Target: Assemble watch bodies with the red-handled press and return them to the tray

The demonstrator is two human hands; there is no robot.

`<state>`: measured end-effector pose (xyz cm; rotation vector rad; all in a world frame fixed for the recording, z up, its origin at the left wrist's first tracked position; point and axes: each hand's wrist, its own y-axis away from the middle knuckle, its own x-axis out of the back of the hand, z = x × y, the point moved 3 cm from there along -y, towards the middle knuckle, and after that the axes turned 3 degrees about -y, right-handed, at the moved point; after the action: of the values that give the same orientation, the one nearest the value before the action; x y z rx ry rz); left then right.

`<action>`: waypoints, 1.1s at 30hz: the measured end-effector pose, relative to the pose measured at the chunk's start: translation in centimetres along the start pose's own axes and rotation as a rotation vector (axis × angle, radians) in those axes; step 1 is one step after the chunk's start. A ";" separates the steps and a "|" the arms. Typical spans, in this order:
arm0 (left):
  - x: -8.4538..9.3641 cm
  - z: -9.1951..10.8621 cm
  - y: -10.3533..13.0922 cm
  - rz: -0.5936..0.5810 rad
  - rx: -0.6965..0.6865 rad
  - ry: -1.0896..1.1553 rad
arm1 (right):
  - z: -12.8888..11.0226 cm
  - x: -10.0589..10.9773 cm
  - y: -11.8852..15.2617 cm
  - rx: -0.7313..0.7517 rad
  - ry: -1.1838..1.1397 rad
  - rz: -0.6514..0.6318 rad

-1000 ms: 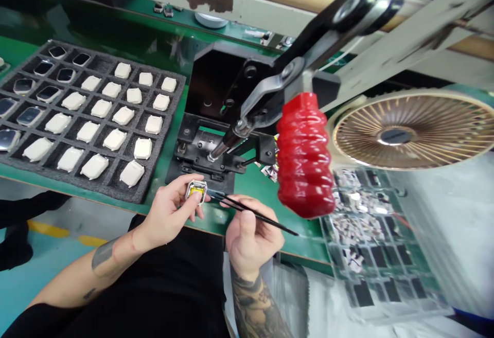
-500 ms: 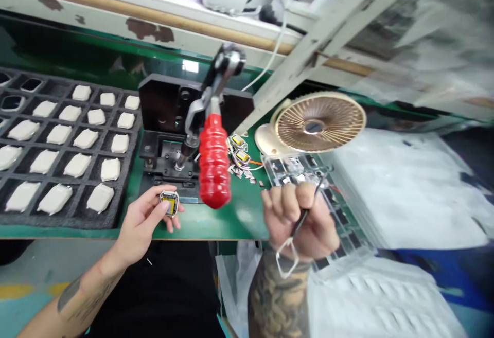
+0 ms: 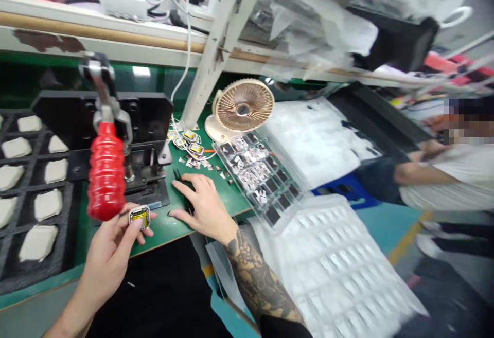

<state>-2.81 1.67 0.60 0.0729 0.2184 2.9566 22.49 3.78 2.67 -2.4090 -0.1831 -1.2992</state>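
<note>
My left hand (image 3: 111, 248) pinches a small silver-rimmed case (image 3: 139, 218) with a yellow part inside, thumb on top, near the table's front edge. My right hand (image 3: 206, 207) is over the green table with thumb and forefinger spread apart. Black tweezers (image 3: 182, 190) lie between and partly under those fingers, and do not look gripped. A black clamp fixture (image 3: 142, 165) with a red ribbed handle (image 3: 106, 171) stands just beyond my left hand.
A dark tray (image 3: 29, 209) of pale blocks is at the left. Small parts with wires (image 3: 196, 149) lie near a fan (image 3: 243, 109). A clear compartment box (image 3: 257, 173) and white sheeting (image 3: 339, 255) are right. A person (image 3: 443, 173) is at the far right.
The view has swung right. My right hand has come down from a raised fist round the tweezers to the table, its fingers now spread. The white loop hanging there is out of sight.
</note>
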 end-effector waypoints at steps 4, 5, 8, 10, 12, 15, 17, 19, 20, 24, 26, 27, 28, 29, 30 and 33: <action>-0.4 -0.4 -0.7 -0.113 -0.012 -0.115 | 1.3 3.1 1.4 -0.010 -0.107 0.044; -0.4 -0.4 -0.8 -0.117 -0.026 -0.126 | 2.0 4.2 1.5 -0.018 -0.103 0.067; -0.2 -0.7 -0.6 -0.114 -0.062 -0.131 | 5.1 7.2 1.1 -0.151 0.168 0.112; 0.1 -0.9 -0.4 -0.113 -0.085 -0.145 | 7.4 8.8 0.4 -0.310 0.467 0.059; 0.3 -1.2 -0.3 -0.122 -0.110 -0.176 | 9.3 9.8 -0.4 -0.415 0.690 -0.098; 0.4 -1.5 -0.2 -0.132 -0.155 -0.211 | 10.7 10.1 -1.7 -0.402 0.776 -0.290; 0.4 -1.6 -0.3 -0.131 -0.172 -0.224 | 11.1 10.1 -2.2 -0.358 0.761 -0.326; 0.3 -1.5 -0.3 -0.124 -0.172 -0.228 | 11.5 10.2 -2.2 -0.326 0.760 -0.339; 0.3 -1.4 -0.3 -0.116 -0.172 -0.227 | 11.7 10.3 -2.0 -0.311 0.754 -0.334; 0.1 -0.4 -0.5 -0.058 -0.221 -0.216 | 13.1 10.7 -0.7 -0.248 0.653 -0.140; 0.0 0.1 -0.7 -0.023 -0.251 -0.212 | 13.8 10.7 0.0 -0.201 0.611 0.029; 0.0 0.4 -0.8 -0.005 -0.268 -0.209 | 14.1 10.5 0.3 -0.180 0.603 0.095; 0.0 0.5 -0.9 0.012 -0.287 -0.209 | 14.5 10.2 0.5 -0.165 0.604 0.140; 0.0 0.7 -0.9 0.029 -0.308 -0.213 | 15.0 9.9 0.7 -0.154 0.610 0.160; 0.0 0.8 -1.0 0.044 -0.326 -0.218 | 15.4 9.7 0.8 -0.141 0.613 0.163; 0.1 0.9 -0.9 0.067 -0.350 -0.235 | 16.0 9.8 0.8 -0.080 0.608 0.170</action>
<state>-2.66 2.69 1.36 0.3828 -0.3377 2.9667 40.58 8.76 2.71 -1.9221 0.2423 -1.9003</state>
